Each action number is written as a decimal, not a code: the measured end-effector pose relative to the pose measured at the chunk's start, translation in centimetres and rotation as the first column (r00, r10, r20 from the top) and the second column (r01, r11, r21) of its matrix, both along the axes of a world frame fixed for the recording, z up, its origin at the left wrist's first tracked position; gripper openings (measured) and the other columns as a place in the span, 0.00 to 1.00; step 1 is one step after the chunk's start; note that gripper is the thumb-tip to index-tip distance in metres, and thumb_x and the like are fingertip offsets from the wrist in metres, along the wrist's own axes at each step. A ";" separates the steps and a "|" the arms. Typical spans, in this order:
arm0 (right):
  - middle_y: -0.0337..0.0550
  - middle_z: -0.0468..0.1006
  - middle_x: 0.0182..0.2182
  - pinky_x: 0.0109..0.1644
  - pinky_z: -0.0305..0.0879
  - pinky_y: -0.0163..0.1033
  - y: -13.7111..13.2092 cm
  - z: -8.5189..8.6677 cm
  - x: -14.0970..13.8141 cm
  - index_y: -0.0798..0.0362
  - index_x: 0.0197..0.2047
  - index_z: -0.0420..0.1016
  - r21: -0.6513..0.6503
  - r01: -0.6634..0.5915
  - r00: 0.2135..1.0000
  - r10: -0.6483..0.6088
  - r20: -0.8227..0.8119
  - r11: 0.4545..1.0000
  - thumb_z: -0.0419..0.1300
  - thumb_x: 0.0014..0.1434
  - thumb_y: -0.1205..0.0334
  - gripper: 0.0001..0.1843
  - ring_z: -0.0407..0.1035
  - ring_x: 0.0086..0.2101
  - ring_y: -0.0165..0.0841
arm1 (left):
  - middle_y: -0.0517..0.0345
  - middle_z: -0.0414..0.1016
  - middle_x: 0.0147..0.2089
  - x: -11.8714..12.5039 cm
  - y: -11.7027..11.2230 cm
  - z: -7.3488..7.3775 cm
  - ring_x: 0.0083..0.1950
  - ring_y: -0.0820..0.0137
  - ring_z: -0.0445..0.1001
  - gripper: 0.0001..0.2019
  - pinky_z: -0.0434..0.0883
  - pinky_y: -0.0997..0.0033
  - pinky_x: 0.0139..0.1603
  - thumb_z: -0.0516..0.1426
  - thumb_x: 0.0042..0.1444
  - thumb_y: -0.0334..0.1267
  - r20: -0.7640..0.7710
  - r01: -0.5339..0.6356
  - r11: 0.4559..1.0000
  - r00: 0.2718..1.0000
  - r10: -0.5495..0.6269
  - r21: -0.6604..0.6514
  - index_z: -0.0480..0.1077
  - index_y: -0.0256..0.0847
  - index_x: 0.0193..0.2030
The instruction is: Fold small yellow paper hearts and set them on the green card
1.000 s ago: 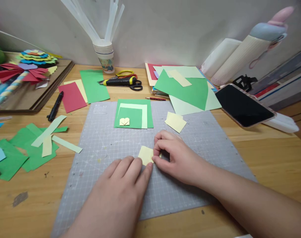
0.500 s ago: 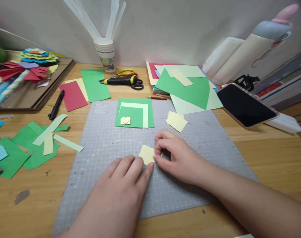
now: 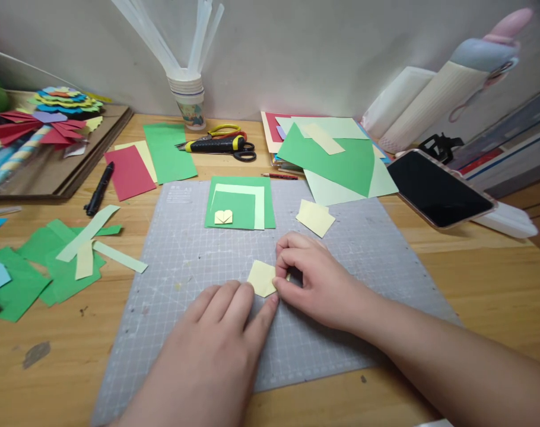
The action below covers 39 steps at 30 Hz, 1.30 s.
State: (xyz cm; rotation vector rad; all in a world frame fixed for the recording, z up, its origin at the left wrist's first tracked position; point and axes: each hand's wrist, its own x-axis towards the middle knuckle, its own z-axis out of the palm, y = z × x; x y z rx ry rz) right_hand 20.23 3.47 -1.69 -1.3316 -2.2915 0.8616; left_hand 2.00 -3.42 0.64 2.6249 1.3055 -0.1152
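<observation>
A small pale yellow piece of paper point(image 3: 261, 279) lies on the grey gridded cutting mat point(image 3: 172, 332). My right hand point(image 3: 310, 279) pinches its right side between thumb and bent fingers, which hide part of that side. Flat on the mat, my left hand point(image 3: 234, 320) has its fingers stretched forward at the paper's left, the thumb tip reaching the near right corner close to my right thumb. Beyond the hands, a small folded yellow paper heart point(image 3: 223, 217) rests on a green sheet point(image 3: 241, 181). More pale yellow pieces point(image 3: 315, 218) lie up and to the right.
Green paper scraps point(image 3: 21, 284) lie at left near a black pen point(image 3: 99, 188). Scissors point(image 3: 244, 152) and a black-and-yellow tool point(image 3: 214, 144) lie behind the mat. A paper cup point(image 3: 192, 110) holds straws. Coloured sheets point(image 3: 332, 160) and a phone point(image 3: 441, 188) are at right.
The left thumb has slid slightly right along the paper's near edge. The paper's visible outline has altered a little at its near side; the right hand keeps its pinch.
</observation>
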 end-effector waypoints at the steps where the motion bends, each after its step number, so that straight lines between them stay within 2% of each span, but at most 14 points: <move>1: 0.39 0.70 0.35 0.46 0.58 0.44 0.0 0.0 0.0 0.53 0.24 0.67 -0.001 -0.001 1.000 0.001 -0.002 1.000 0.59 0.51 0.72 0.08 0.65 0.39 0.34 | 0.48 0.73 0.44 0.0 0.0 0.1 0.44 0.55 0.70 0.31 0.71 0.52 0.45 0.49 0.50 0.26 -0.008 0.001 1.000 1.000 -0.001 -0.002 0.62 0.42 0.64; 7: 0.40 0.70 0.35 0.45 0.59 0.44 0.0 0.1 0.0 0.53 0.25 0.67 -0.023 -0.011 1.000 0.011 -0.010 1.000 0.59 0.52 0.72 0.08 0.65 0.39 0.34 | 0.46 0.74 0.49 -0.3 -0.2 -0.1 0.49 0.53 0.69 0.30 0.68 0.51 0.49 0.49 0.50 0.28 -0.017 0.035 0.998 0.999 -0.034 0.053 0.62 0.39 0.63; 26: 0.40 0.70 0.35 0.45 0.59 0.43 0.0 -0.1 0.0 0.53 0.24 0.66 0.008 -0.012 1.000 0.012 -0.010 1.000 0.59 0.52 0.72 0.08 0.65 0.38 0.34 | 0.47 0.73 0.50 0.0 -0.1 -0.4 0.49 0.54 0.69 0.31 0.69 0.52 0.49 0.49 0.50 0.28 -0.026 0.027 0.998 0.999 -0.025 0.055 0.61 0.39 0.65; 32: 0.39 0.70 0.34 0.44 0.59 0.42 0.1 0.0 -0.1 0.53 0.24 0.66 -0.001 -0.015 1.000 0.015 -0.012 1.000 0.59 0.51 0.72 0.08 0.65 0.38 0.33 | 0.47 0.74 0.47 0.0 0.1 -0.1 0.47 0.54 0.70 0.31 0.69 0.51 0.49 0.49 0.51 0.28 -0.013 0.019 0.999 1.000 -0.018 0.038 0.62 0.39 0.64; 39: 0.39 0.70 0.34 0.44 0.59 0.42 0.1 0.1 0.0 0.53 0.24 0.67 0.007 -0.018 1.000 0.018 -0.004 1.000 0.59 0.52 0.72 0.08 0.65 0.38 0.33 | 0.47 0.74 0.49 0.0 0.0 -0.1 0.49 0.54 0.69 0.30 0.68 0.50 0.51 0.50 0.51 0.29 -0.015 0.026 0.999 1.000 -0.025 0.023 0.63 0.39 0.63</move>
